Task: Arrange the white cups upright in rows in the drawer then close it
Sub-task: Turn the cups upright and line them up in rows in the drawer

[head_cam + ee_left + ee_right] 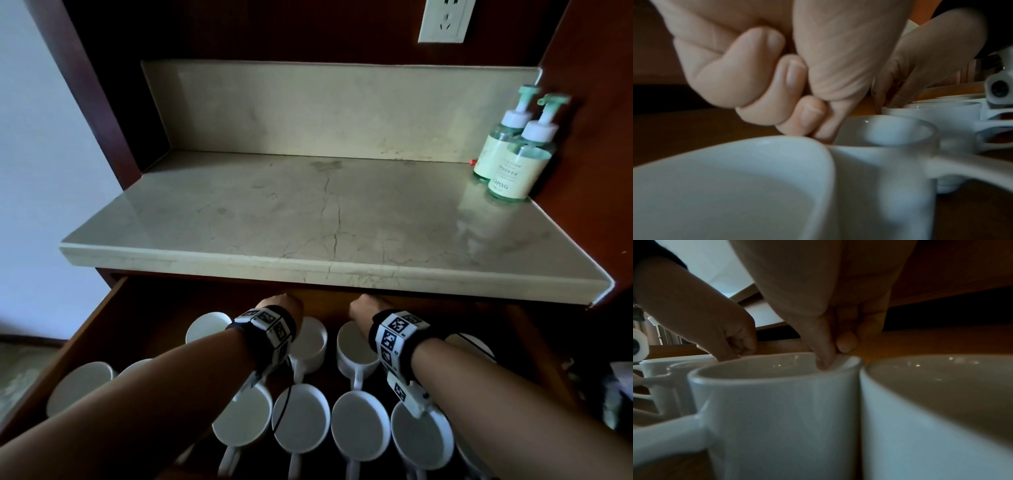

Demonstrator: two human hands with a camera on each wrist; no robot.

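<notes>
The wooden drawer (102, 329) is pulled out, with several white cups standing upright in rows in it. My left hand (279, 305) reaches to the back row and pinches the rim of one cup (310, 342). The left wrist view shows its fingers (809, 113) curled at that cup's (890, 133) rim. My right hand (366, 305) is beside it and pinches the rim of the neighbouring cup (352, 349). In the right wrist view its thumb sits inside and a finger outside the rim of this cup (777, 402). A front row of cups (301, 421) lies under my forearms.
A marble counter (308, 212) overhangs the back of the drawer just above my hands. Two green pump bottles (513, 150) stand at its right rear corner. A wall socket (445, 20) is above. Another cup (941, 402) touches the right-hand cup.
</notes>
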